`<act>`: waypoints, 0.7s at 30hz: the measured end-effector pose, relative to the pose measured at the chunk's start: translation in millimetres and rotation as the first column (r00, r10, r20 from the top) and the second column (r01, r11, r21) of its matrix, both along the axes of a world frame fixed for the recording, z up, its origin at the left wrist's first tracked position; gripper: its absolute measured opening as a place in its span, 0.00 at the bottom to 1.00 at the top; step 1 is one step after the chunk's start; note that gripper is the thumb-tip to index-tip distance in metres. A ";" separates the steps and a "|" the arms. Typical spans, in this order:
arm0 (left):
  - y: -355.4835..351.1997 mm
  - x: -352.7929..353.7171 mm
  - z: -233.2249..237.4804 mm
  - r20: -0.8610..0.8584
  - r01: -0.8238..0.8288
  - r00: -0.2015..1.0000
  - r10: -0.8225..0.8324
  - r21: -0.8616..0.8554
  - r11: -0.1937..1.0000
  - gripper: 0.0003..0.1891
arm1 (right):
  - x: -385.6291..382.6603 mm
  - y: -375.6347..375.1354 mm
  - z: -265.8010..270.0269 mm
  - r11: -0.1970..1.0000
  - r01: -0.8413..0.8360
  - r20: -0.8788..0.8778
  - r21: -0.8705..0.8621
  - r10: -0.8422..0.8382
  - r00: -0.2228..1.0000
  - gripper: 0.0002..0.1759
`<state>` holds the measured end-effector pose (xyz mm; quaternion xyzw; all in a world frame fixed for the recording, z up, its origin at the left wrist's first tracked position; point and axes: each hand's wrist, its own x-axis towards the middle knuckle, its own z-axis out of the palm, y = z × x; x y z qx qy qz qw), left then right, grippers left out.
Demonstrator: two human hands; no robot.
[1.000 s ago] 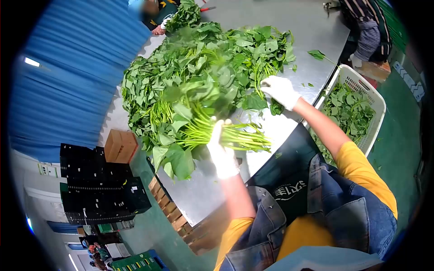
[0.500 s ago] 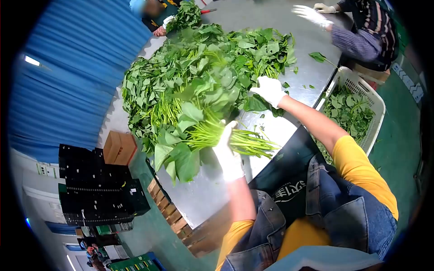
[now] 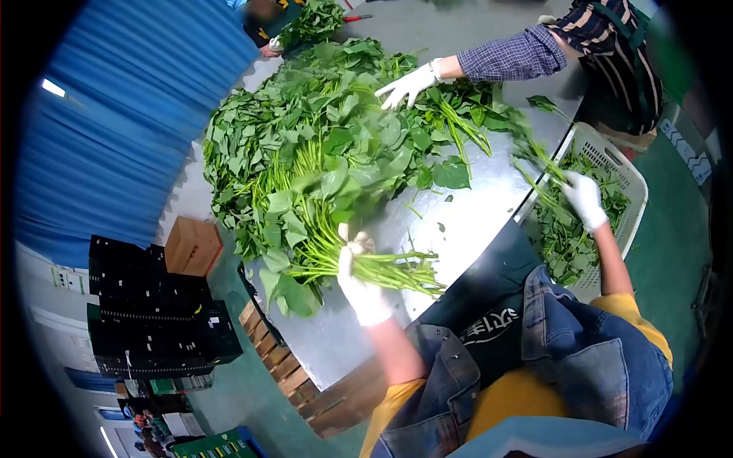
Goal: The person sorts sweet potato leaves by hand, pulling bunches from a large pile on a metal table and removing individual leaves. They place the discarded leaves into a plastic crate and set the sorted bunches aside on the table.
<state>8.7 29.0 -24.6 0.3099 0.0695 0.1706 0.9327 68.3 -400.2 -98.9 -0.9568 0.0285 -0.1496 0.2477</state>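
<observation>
The left hand (image 3: 362, 281) was closed around a stem bundle (image 3: 374, 263) above the near tabletop (image 3: 333, 351), its palm side hidden, while the right hand (image 3: 584, 200), fingers partly curled and blurred, gripped loose stems (image 3: 544, 169) over the basket (image 3: 636, 200) at right, their exact count indistinct.

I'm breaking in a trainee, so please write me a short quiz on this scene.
1. Fill in (left or right): the thick bunch is held in the ___ hand.
2. True or false: the carton is bright blue.
3. A co-worker's hand is over which? a) the floor; b) the leaf pile; c) a curtain.
Key: 1. left hand; 2. false, it is brown; 3. b.
</observation>
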 end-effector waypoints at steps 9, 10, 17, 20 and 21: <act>27.3 -16.3 -6.7 0.095 -0.032 0.994 0.050 -0.182 0.983 0.17 | -12.7 -26.7 -6.2 0.977 0.003 -0.016 -0.212 -0.006 1.000 0.17; 29.6 -19.7 -6.2 0.060 -0.082 0.994 0.094 -0.169 0.982 0.17 | -0.7 17.0 18.7 0.994 -0.099 0.030 -0.056 0.100 0.994 0.17; 41.6 -52.0 -0.7 -0.120 -0.336 0.938 0.325 -0.082 0.938 0.17 | 85.0 268.8 56.9 0.727 -0.685 0.208 0.049 0.664 0.719 0.29; 41.2 -66.1 15.2 -0.101 -0.333 0.939 0.328 -0.040 0.942 0.17 | 122.0 362.8 51.2 0.853 -0.511 0.250 -0.111 0.521 0.816 0.55; 43.1 -68.3 10.9 -0.139 -0.366 0.922 0.360 -0.019 0.930 0.17 | 133.1 387.5 44.6 0.883 -0.450 0.197 -0.134 0.468 0.861 0.64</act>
